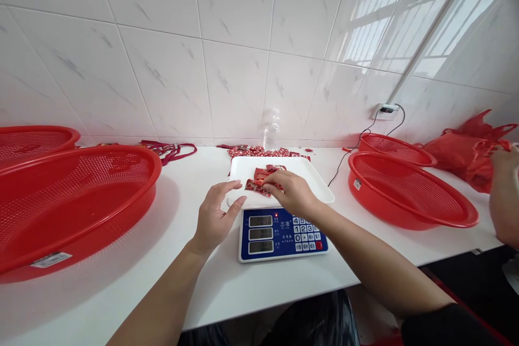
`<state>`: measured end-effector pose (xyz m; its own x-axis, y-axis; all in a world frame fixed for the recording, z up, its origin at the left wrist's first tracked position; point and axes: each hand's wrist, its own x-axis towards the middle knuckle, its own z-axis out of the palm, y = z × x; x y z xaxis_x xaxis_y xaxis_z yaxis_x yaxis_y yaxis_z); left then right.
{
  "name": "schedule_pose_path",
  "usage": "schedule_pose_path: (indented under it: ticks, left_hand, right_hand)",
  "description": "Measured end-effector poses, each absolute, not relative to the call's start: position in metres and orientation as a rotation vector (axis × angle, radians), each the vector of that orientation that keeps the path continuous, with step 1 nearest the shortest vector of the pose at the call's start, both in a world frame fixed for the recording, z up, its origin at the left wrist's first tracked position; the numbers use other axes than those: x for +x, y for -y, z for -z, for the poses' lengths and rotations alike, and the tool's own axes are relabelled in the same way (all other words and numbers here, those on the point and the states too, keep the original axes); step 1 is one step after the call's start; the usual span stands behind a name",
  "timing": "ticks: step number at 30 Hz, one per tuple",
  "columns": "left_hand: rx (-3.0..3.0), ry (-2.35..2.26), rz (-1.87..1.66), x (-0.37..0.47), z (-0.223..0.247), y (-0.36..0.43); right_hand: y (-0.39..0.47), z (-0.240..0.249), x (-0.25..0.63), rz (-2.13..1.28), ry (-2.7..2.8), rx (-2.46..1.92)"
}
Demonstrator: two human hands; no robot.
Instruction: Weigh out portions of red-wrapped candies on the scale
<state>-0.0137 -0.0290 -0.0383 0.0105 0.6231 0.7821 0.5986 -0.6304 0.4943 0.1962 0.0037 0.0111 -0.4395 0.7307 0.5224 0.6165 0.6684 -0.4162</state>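
A digital scale (284, 233) with a blue keypad panel stands on the white table, its white weighing tray (310, 178) behind the panel. Several small red printed packets (256, 187) lie together in the middle of the tray. My right hand (294, 192) reaches over the tray with thumb and fingers pinched on one of these packets; the fingers partly cover it. My left hand (214, 213) is at the tray's left front corner, thumb and fingers apart, with nothing in it. The digits on the display are too faint to read surely.
Large red plastic baskets stand at left (81, 194) and right (405, 189), with more behind them. Behind the scale are red patterned packets (253, 151) and a clear bottle (271, 130). Another person's arm (505, 194) is beside a red bag (466, 154). A cable runs to a wall socket (385, 112).
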Motion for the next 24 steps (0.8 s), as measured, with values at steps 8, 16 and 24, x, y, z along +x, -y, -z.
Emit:
schedule_pose_path:
  ticks: [8, 16, 24]
  left_hand:
    - [1.903, -1.521, -1.738, -0.016, 0.036, 0.027]
    - [1.873, -1.535, -1.708, -0.018, 0.037, 0.025]
    - [1.888, -1.542, -1.685, -0.019, 0.038, 0.025]
  right_hand:
    - [-0.060, -0.012, 0.218, -0.445, 1.986, -1.366]
    - [-0.073, 0.000, 0.211, -0.483, 2.062, -1.413]
    - [-0.080, -0.003, 0.217, -0.350, 2.120, -1.473]
